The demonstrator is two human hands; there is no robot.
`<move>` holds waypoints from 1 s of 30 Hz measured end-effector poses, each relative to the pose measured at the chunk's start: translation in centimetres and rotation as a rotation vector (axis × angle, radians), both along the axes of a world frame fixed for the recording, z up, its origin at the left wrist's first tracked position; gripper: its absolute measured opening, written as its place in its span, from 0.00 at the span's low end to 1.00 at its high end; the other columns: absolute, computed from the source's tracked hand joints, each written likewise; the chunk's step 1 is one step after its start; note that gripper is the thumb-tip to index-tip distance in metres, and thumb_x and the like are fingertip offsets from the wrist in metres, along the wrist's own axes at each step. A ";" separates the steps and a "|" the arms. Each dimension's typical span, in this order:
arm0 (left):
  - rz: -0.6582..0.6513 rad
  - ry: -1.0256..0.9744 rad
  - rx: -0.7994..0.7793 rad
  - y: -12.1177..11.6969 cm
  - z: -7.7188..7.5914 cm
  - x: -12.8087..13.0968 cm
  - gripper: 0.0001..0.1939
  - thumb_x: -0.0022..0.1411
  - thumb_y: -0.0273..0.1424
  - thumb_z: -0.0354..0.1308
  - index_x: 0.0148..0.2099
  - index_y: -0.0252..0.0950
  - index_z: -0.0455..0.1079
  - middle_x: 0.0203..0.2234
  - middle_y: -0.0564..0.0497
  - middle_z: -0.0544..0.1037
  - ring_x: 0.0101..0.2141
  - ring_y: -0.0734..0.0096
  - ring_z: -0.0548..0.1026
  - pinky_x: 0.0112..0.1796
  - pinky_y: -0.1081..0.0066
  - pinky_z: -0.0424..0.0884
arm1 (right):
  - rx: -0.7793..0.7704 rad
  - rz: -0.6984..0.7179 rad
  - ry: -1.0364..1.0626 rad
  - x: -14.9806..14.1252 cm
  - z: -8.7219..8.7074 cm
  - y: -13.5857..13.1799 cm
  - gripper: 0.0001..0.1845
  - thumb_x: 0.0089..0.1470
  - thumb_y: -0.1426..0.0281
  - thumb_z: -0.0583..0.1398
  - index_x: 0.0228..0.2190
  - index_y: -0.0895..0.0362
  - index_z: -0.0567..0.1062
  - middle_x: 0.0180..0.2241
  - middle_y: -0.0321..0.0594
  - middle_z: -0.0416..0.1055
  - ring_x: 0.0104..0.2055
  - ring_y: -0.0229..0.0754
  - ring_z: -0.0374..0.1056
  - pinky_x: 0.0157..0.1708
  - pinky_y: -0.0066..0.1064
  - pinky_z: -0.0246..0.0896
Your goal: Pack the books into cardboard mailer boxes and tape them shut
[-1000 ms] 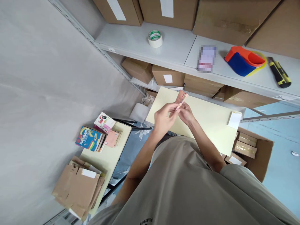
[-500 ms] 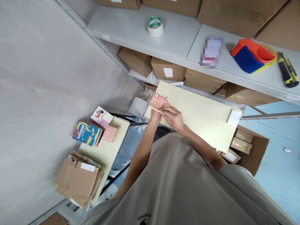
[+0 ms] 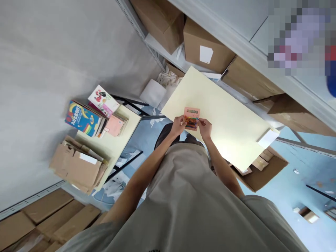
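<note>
Pink with a dark, multicoloured picture on its cover, the small booklet (image 3: 191, 113) is over the near left part of the pale yellow worktop (image 3: 223, 105); whether it touches the surface is unclear. The fingers of the left hand (image 3: 178, 125) grip its left edge, and those of the right hand (image 3: 205, 128) pinch its right edge. A white box (image 3: 268, 138) sits at the worktop's right end, beyond a smooth, bare stretch. Just below that end, an open cardboard carton (image 3: 270, 168) holds smaller boxes on the blue floor (image 3: 301, 175). To the left, a second table (image 3: 123, 131) bears picture books (image 3: 85, 118), a pink stack (image 3: 114, 126) and flattened cardboard (image 3: 76, 166) near a grey wall (image 3: 65, 45). Grey metal shelving (image 3: 223, 28) with brown cartons (image 3: 207, 45) stands behind the worktop.
</note>
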State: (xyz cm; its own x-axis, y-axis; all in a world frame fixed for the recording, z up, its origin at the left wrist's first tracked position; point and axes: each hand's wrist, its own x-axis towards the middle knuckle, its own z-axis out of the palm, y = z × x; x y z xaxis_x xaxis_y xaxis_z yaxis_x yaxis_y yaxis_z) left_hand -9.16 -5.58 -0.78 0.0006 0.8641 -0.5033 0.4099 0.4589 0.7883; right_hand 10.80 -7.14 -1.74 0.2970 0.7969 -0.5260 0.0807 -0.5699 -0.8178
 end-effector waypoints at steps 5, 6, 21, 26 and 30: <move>-0.021 -0.003 0.086 6.3 -2.6 -1.1 0.31 0.62 0.23 0.65 0.67 0.38 0.80 0.63 0.35 0.83 0.67 0.43 0.79 0.67 0.46 0.80 | 0.011 -0.114 -0.008 -3.1 -2.4 6.5 0.14 0.62 0.55 0.69 0.40 0.53 0.81 0.44 0.47 0.88 0.47 0.47 0.84 0.54 0.39 0.81; -0.039 -0.029 0.134 8.3 -3.2 -1.2 0.32 0.61 0.23 0.65 0.68 0.39 0.80 0.64 0.36 0.83 0.69 0.42 0.77 0.70 0.45 0.78 | 0.012 -0.140 -0.023 -3.6 -2.8 8.5 0.12 0.64 0.58 0.68 0.41 0.54 0.81 0.45 0.47 0.88 0.49 0.45 0.84 0.54 0.38 0.81; -0.207 -0.143 0.200 16.0 -8.8 -5.4 0.35 0.73 0.32 0.61 0.79 0.39 0.72 0.81 0.37 0.70 0.82 0.44 0.66 0.83 0.41 0.59 | -0.316 -0.081 -0.883 -9.2 -1.5 18.1 0.10 0.65 0.64 0.69 0.35 0.49 0.73 0.40 0.45 0.86 0.44 0.51 0.82 0.49 0.42 0.78; 0.116 0.053 -0.094 13.0 -11.8 -15.1 0.30 0.75 0.33 0.63 0.75 0.34 0.76 0.76 0.31 0.77 0.78 0.37 0.73 0.80 0.41 0.65 | -0.061 0.256 -0.930 -15.3 -1.3 20.6 0.13 0.73 0.58 0.64 0.36 0.49 0.73 0.38 0.43 0.83 0.42 0.49 0.81 0.50 0.41 0.79; 0.287 0.143 -0.311 11.9 -16.9 -19.4 0.21 0.72 0.28 0.66 0.64 0.34 0.83 0.65 0.32 0.86 0.71 0.38 0.81 0.75 0.48 0.72 | 0.007 0.698 -0.815 -21.6 -6.7 25.4 0.10 0.74 0.61 0.65 0.40 0.51 0.80 0.44 0.47 0.86 0.50 0.53 0.83 0.60 0.46 0.78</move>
